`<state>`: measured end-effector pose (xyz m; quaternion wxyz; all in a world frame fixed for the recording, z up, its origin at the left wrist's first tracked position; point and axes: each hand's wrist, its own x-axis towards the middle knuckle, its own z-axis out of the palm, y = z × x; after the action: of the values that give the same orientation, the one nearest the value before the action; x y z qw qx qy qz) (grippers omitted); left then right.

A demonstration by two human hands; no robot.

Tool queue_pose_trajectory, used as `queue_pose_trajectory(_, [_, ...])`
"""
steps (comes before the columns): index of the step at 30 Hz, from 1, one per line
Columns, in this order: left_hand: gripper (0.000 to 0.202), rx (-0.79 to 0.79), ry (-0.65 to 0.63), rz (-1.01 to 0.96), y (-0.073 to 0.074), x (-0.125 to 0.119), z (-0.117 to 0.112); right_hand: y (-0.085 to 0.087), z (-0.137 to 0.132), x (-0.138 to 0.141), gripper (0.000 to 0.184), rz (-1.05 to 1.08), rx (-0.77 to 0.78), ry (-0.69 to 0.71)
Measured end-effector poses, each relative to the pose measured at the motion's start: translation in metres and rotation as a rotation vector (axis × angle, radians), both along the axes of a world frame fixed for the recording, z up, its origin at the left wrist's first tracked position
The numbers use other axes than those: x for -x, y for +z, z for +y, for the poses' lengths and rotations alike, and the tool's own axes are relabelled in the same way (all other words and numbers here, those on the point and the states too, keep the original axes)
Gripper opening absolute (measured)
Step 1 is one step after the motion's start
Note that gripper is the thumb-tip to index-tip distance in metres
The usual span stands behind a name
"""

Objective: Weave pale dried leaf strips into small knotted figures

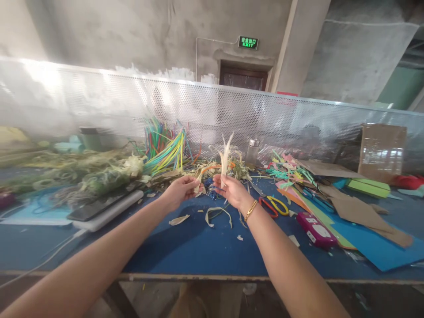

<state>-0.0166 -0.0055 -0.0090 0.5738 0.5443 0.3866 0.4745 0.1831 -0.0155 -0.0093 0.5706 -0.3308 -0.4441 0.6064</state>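
Observation:
Above the middle of the table, my right hand [232, 191] is closed around the base of a pale, frayed piece of dried husk [225, 157], which stands upright with split tips. Beside it, my left hand [183, 192] pinches a smaller pale strip [198, 180] between thumb and fingers. A thin orange strip [212, 167] arches between the two hands; whether it is held or lies behind them I cannot tell. On the blue table [205, 254] below lie a curled pale strip [218, 210] and a flat husk scrap [179, 220].
Scissors [277, 206] with red and yellow handles lie right of my right hand, near a purple box [316, 229] and coloured sheets [380, 240]. To the left are a phone [99, 207], a white device [112, 212] and heaped fibres [102, 176]. Coloured stems [165, 150] and a bottle [253, 152] stand behind.

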Motion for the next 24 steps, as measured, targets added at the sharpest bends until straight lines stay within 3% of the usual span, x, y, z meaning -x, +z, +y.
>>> queue_pose_trajectory(3, [0.034, -0.049, 0.025, 0.063, 0.0, -0.005, -0.005, -0.003, -0.008, 0.014, 0.016, -0.093, -0.054, 0.154])
queue_pose_trajectory(5, [0.033, -0.068, 0.032, 0.125, 0.002, -0.007, -0.007, -0.005, -0.01, 0.022, 0.016, -0.11, -0.077, 0.172])
queue_pose_trajectory(9, [0.032, -0.067, -0.016, 0.211, 0.006, -0.008, -0.009, -0.006, -0.006, 0.024, 0.016, -0.014, -0.073, 0.031])
queue_pose_trajectory(15, [0.028, -0.07, -0.133, 0.282, 0.006, -0.004, -0.008, 0.007, 0.005, -0.002, 0.015, 0.204, -0.051, -0.172])
queue_pose_trajectory(24, [0.026, -0.091, -0.129, 0.312, 0.01, 0.005, -0.004, 0.015, 0.009, -0.02, 0.021, 0.229, -0.08, -0.232])
